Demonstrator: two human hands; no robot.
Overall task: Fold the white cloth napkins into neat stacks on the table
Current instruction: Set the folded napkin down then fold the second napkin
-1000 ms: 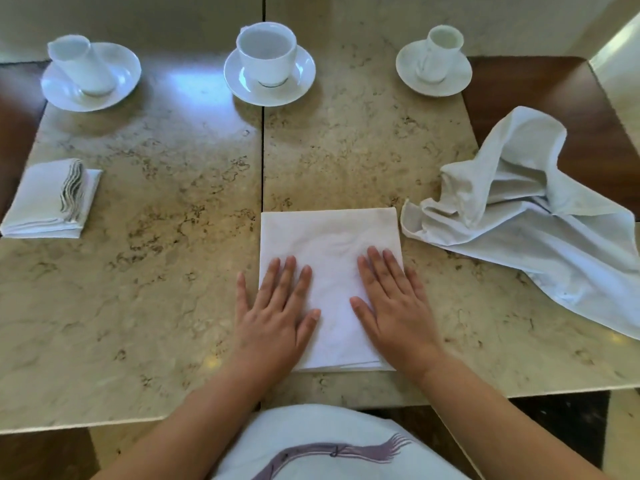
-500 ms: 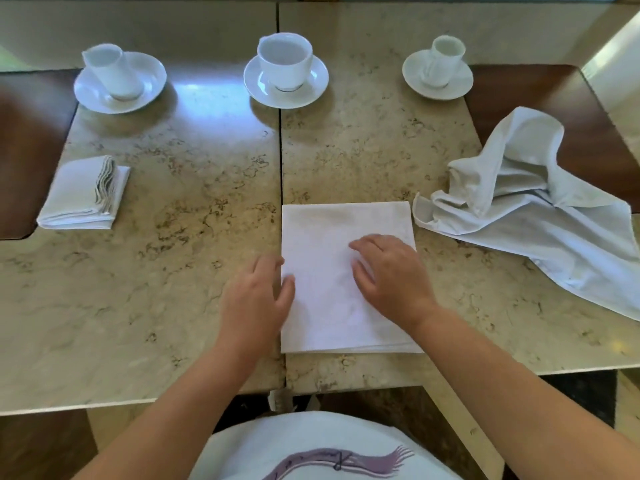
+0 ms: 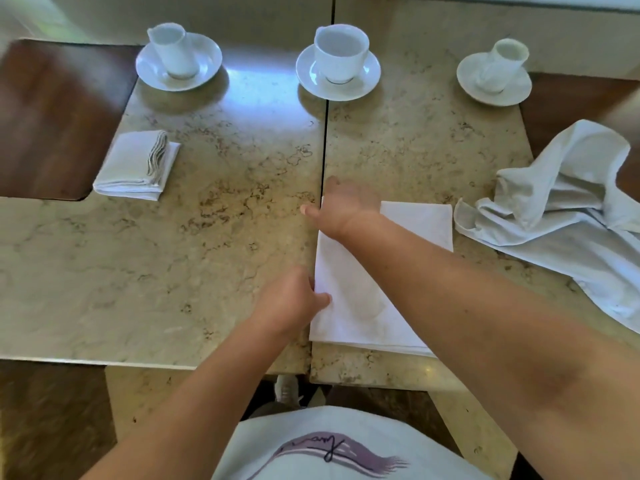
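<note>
Near the front edge of the veined marble desk (image 3: 207,258) lies a flat folded white napkin (image 3: 356,306). The left grip (image 3: 294,299) pinches its left edge; the right grip (image 3: 346,206) grasps its far left corner. A rumpled cloth (image 3: 561,216) sprawls right; a squared napkin stack (image 3: 135,166) sits far left.

Beige marble tabletops (image 3: 207,237), dark wood floor (image 3: 52,427), pale wall (image 3: 450,15), probably daylight.

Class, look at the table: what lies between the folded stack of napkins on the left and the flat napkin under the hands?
Only bare marble table lies between the folded stack and the flat napkin, in the head view.
</note>
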